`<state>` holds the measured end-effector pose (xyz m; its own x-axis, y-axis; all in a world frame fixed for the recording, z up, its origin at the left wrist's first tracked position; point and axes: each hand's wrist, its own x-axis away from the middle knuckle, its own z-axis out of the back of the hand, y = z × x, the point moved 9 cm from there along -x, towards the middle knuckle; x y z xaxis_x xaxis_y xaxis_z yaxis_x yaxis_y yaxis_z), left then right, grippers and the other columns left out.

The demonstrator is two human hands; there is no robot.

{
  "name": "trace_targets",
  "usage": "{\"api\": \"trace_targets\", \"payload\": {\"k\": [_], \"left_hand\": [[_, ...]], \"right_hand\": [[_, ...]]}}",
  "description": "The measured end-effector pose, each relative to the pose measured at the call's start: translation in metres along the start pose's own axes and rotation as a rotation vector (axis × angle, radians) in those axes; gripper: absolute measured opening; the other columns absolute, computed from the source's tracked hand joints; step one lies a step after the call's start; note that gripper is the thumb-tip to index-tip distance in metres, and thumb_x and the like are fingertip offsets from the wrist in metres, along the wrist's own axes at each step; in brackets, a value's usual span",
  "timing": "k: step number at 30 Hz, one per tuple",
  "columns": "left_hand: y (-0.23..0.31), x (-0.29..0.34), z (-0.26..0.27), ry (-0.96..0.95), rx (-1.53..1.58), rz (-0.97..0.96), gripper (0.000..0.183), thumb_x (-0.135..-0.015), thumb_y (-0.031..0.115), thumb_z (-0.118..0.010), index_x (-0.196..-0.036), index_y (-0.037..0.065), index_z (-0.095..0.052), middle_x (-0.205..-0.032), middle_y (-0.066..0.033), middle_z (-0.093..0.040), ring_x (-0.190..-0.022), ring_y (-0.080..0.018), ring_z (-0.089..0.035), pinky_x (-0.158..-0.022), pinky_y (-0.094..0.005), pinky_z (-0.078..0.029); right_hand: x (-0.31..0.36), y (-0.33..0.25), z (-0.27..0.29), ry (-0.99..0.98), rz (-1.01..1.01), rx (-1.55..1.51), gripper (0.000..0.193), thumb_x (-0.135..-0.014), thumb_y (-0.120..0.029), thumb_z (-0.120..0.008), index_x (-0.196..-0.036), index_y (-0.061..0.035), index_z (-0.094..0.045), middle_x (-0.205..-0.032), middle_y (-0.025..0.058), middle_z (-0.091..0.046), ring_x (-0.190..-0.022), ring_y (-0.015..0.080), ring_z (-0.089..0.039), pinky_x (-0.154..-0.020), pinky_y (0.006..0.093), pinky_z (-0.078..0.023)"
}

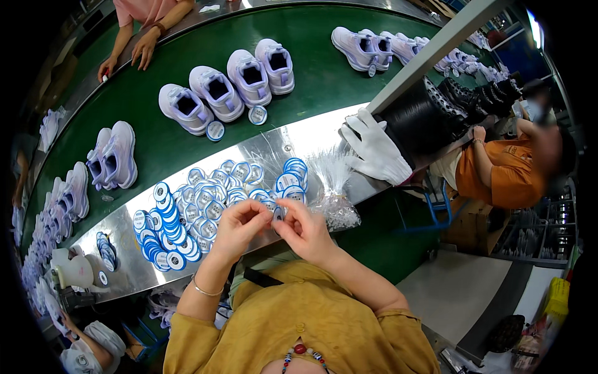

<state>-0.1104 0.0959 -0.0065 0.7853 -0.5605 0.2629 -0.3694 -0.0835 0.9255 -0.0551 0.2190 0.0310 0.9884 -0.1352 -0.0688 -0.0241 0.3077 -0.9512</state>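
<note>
My left hand [242, 227] and my right hand [305, 232] meet just over the near edge of the metal shelf, fingertips almost touching. Between my right thumb and fingers is a small round hang tag [278, 214]. The left thumb and forefinger are pinched together beside it; what they grip, if anything, is too fine to make out. Beyond my hands lies a wide heap of round blue-and-white tags [205, 201], some in fanned rows to the left. To the right of them stands a bundle of thin clear plastic tag loops [333, 171], its lower end in a plastic bag.
Pale lilac sneakers [215, 93] stand in groups on the green conveyor belt [311, 68], two with tags hanging. A white glove [377, 149] lies by a metal post [436, 53] and black boots [445, 100]. Co-workers sit right [507, 165] and across the belt [146, 43].
</note>
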Motion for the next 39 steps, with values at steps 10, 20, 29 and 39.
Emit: {"api": "trace_targets", "payload": {"k": [10,20,29,39], "left_hand": [[0.036,-0.034,-0.011,0.056,-0.221,-0.182,0.009,-0.091,0.011,-0.058,-0.085,0.004,-0.058,-0.074,-0.0013,-0.062,-0.066,-0.0057,-0.054,-0.058,-0.0194,-0.041],[0.062,-0.116,-0.016,0.158,-0.333,-0.267,0.015,-0.090,0.011,-0.060,-0.081,-0.001,-0.058,-0.069,-0.0024,-0.061,-0.064,-0.0068,-0.054,-0.059,-0.0214,-0.043],[0.032,-0.139,0.014,0.286,-0.625,-0.293,0.017,-0.086,0.011,-0.062,-0.079,-0.004,-0.060,-0.062,-0.0054,-0.059,-0.057,-0.0096,-0.053,-0.054,-0.0266,-0.043],[0.055,-0.066,-0.118,0.005,-0.948,-0.935,0.032,-0.075,0.002,-0.063,-0.107,-0.002,-0.059,-0.100,-0.0163,-0.062,-0.091,-0.0321,-0.060,-0.080,-0.0404,-0.048]], "right_hand": [[0.011,0.004,0.024,-0.064,0.065,0.429,0.015,-0.081,-0.019,-0.064,-0.082,-0.0064,-0.056,-0.070,0.0113,-0.061,-0.062,0.0316,-0.061,-0.054,0.0417,-0.047],[-0.048,0.036,0.069,-0.001,-0.147,0.609,0.019,-0.085,-0.023,-0.059,-0.080,-0.0049,-0.060,-0.069,0.0153,-0.064,-0.066,0.0375,-0.062,-0.060,0.0474,-0.048],[-0.056,0.051,0.083,0.144,-0.170,0.453,0.024,-0.088,-0.026,-0.059,-0.087,-0.0027,-0.064,-0.070,0.0165,-0.064,-0.065,0.0346,-0.062,-0.060,0.0428,-0.047],[-0.093,0.105,0.169,0.280,-0.403,0.567,0.035,-0.083,-0.035,-0.061,-0.083,-0.0003,-0.068,-0.081,0.0201,-0.068,-0.079,0.0380,-0.065,-0.073,0.0442,-0.050]]}}
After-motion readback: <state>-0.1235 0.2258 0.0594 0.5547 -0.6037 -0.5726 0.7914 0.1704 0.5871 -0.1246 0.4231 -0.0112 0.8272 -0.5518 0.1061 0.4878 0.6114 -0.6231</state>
